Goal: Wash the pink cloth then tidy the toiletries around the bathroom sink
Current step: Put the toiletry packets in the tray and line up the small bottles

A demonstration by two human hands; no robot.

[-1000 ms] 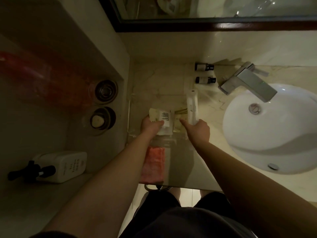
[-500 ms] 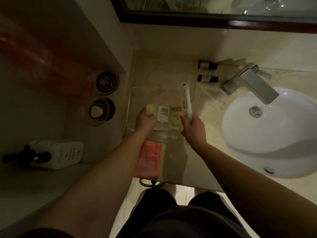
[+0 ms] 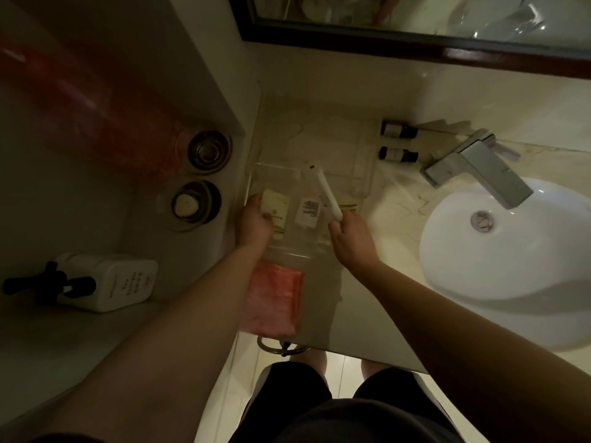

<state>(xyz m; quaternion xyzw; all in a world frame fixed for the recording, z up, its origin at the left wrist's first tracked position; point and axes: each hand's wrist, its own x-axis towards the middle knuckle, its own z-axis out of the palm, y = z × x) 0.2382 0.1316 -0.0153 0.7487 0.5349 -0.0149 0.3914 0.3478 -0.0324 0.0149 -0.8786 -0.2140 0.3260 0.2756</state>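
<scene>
The folded pink cloth lies at the counter's front edge, partly under my left forearm. My left hand grips a small pale sachet over the clear tray. My right hand pinches the lower end of a long white packet, which tilts up and to the left above the tray. A second small packet lies flat in the tray between my hands. Two small dark bottles lie on their sides behind the tray, left of the tap.
The white basin and chrome tap fill the right side. A mirror runs along the back wall. On the left ledge sit two round metal cups and a white pump bottle lying on its side.
My right hand has lifted the long white packet off the tray and swung its far end leftward. My left hand has drawn the sachet to the left, uncovering the second packet.
</scene>
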